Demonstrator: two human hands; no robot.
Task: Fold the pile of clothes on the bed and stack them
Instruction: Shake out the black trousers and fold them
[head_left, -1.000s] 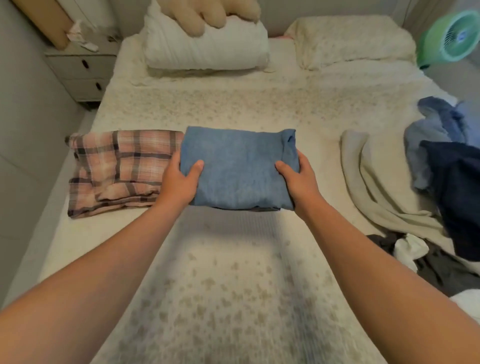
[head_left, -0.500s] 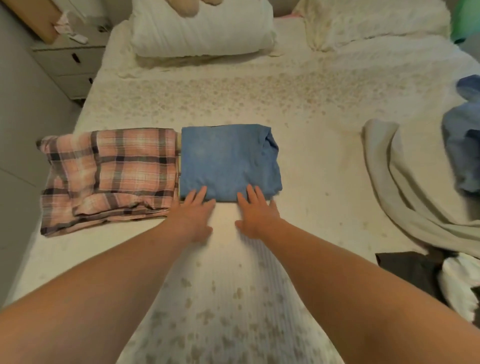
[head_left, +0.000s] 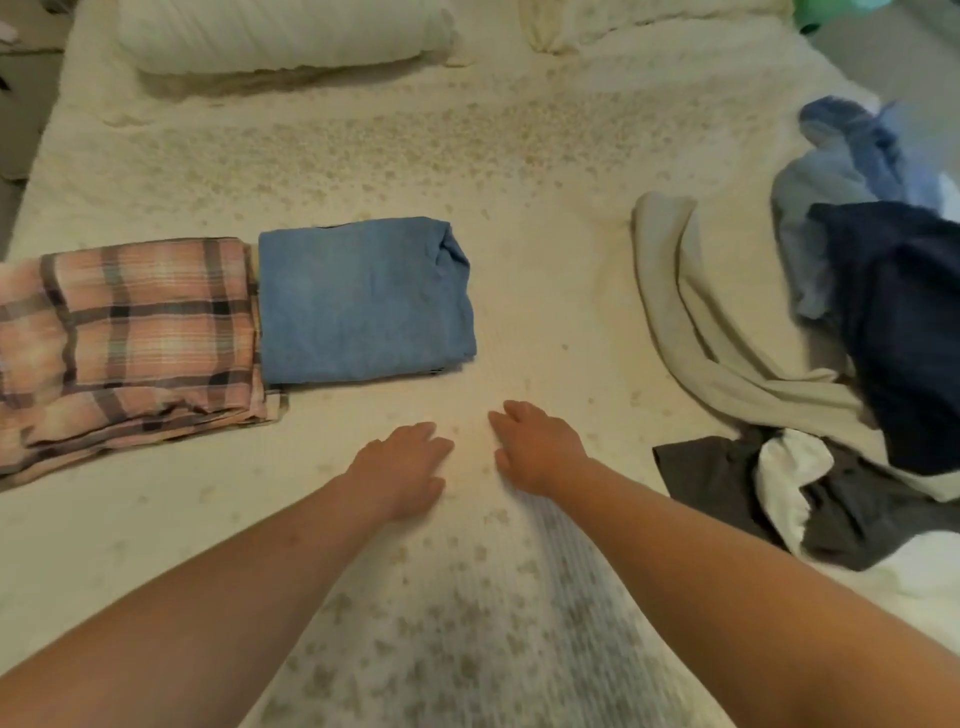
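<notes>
We are viewing the blue garment (head_left: 363, 301), folded square, lying beside the plaid garment (head_left: 130, 338). Our left hand (head_left: 402, 467) and right hand (head_left: 537, 449) are hovering empty, fingers relaxed.

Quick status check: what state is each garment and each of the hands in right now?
Blue garment: folded, flat on the bed, released.
Plaid garment: folded, lying against the blue one's left edge.
Cream garment: unfolded, spread loosely.
Navy garment: unfolded, in the pile.
Grey garment: crumpled, unfolded.
Left hand: open, empty.
Right hand: open, empty.
</notes>
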